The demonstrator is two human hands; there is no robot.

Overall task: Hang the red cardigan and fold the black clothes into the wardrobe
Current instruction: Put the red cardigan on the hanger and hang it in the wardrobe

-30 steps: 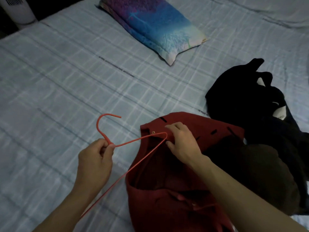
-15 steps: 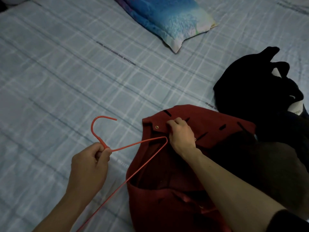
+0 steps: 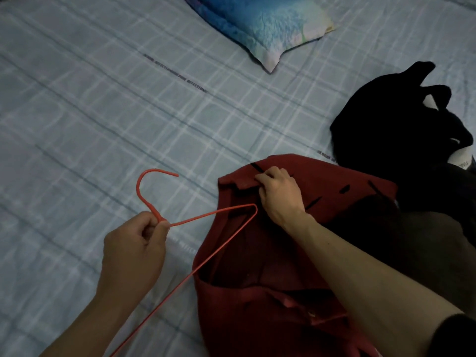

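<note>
The left hand (image 3: 134,251) comes up from 7 o'clock on a bare forearm, knuckles toward the camera. Thumb and curled fingers pinch the neck of a red wire hanger (image 3: 211,213) just below its hook. The hook curves up and opens toward 3 o'clock. The right hand (image 3: 280,194) reaches in from 4 o'clock on a long bare forearm with a black sleeve (image 3: 453,336) pushed up at the frame's edge. Its fingers are curled over and grip the collar edge of the red cardigan (image 3: 257,318), lifting a fold of it. One shoulder corner of the hanger points into the garment's neck opening, just below that hand.

Count: two hands, one hanger, one red cardigan. The cardigan lies crumpled on the bed at 5 o'clock, with dark buttonholes showing along its upper edge. One heap of black clothes (image 3: 386,130) sits at 3 o'clock, just beyond the cardigan, with white patches on its right side; how many garments it holds cannot be told. A dark brownish cloth (image 3: 425,248) lies at 4 o'clock against both. One blue-patterned pillow (image 3: 270,24) is at 12 o'clock. All rest on one pale blue checked bedsheet (image 3: 103,112).
</note>
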